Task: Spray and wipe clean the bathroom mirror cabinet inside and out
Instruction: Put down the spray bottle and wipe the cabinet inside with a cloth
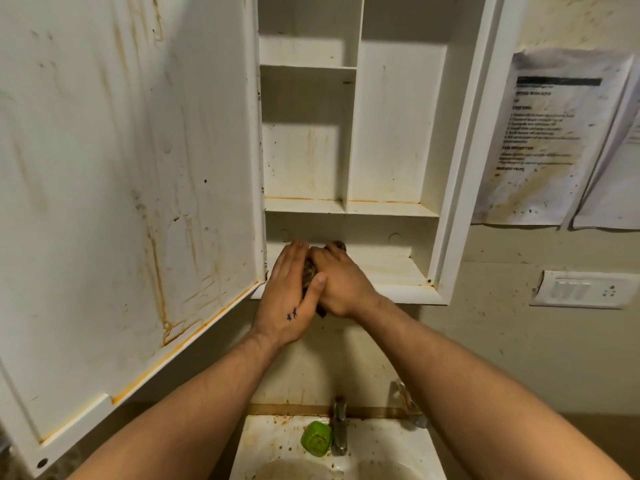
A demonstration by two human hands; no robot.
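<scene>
Curled round a dark cloth (309, 270), the right hand (341, 282) grips it on the bottom shelf (381, 268) of the open cabinet (391, 133). The left hand (287, 292) lies flat just beside it, fingers straight, thumb over the right hand. The 2 hands touch. The stained door (138, 168) hangs open on the left.
</scene>
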